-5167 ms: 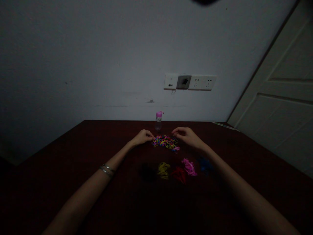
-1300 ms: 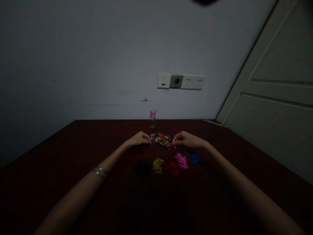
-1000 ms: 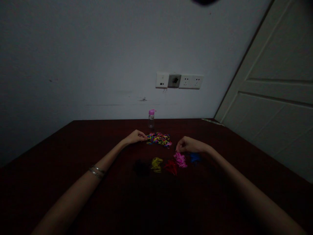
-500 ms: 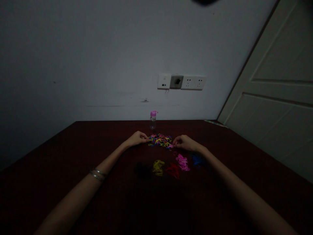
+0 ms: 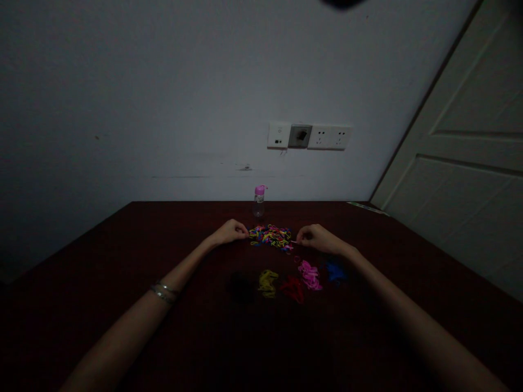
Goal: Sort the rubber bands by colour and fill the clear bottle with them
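Nearest, two shiny bracelets (image 5: 165, 292) sit on the left wrist. Next come little heaps of rubber bands on the dark table (image 5: 183, 348): a red heap (image 5: 293, 288), a yellow heap (image 5: 268, 283), a pink heap (image 5: 310, 276) and a blue heap (image 5: 335, 271). A black patch (image 5: 241, 287) beside the yellow is too dark to make out. One loose pink loop (image 5: 297, 259) lies just past the pink heap.

Farther on, the right hand (image 5: 319, 238) has finger and thumb pinched, it seems on a pale pink band (image 5: 294, 242), by the mixed heap (image 5: 272, 236). The left hand (image 5: 231, 231) has its fingertips close together at the other edge; I can't tell if they hold anything. This looks like picking one band out of the mix. It calls for a soft, small pinch, because the bands lie tangled. The dim light makes that harder, and the right arm is close to the blue heap.

A clear bottle with a pink lid (image 5: 259, 208) stands behind, out of the way. Last come the wall sockets (image 5: 329, 138).
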A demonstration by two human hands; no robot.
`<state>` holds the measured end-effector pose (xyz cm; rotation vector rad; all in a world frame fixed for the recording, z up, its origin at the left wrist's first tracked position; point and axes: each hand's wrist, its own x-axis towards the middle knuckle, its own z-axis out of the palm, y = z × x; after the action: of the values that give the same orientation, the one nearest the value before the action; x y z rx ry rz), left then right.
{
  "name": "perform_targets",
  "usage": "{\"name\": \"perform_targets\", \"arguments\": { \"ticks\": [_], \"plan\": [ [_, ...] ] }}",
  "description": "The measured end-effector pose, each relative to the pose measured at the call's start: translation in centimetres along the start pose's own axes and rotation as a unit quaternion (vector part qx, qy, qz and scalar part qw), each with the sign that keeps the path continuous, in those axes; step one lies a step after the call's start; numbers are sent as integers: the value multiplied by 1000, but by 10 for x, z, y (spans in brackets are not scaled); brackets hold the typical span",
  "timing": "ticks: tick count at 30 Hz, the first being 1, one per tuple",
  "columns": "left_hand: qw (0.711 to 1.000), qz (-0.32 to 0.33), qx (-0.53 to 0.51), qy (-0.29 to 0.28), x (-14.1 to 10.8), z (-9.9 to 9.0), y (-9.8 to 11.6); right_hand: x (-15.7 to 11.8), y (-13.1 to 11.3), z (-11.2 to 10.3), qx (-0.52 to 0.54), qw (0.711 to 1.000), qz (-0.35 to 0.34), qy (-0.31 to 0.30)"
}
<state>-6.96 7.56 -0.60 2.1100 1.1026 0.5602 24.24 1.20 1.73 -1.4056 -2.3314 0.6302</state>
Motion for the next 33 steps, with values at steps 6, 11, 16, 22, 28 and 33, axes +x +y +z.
{"name": "perform_targets", "arguments": {
  "ticks": [6,11,16,22,28,33],
  "plan": [
    [1000,0,-11,-16,-2,1,6,-8,-10,-15,55,997,9,-58],
    [999,0,-13,-50,-7,6,21,-12,-15,-15,93,983,20,-156],
    [997,31,34,-65,-7,13,24,-11,-11,-12,84,981,19,-176],
    [991,65,103,-58,-4,20,21,-12,-14,-17,71,987,15,-146],
    [976,92,196,-33,-7,22,25,-11,-4,-22,48,992,-1,-117],
    [958,131,252,-29,-9,20,29,-12,1,-28,40,995,-1,-96]
  ]
}}
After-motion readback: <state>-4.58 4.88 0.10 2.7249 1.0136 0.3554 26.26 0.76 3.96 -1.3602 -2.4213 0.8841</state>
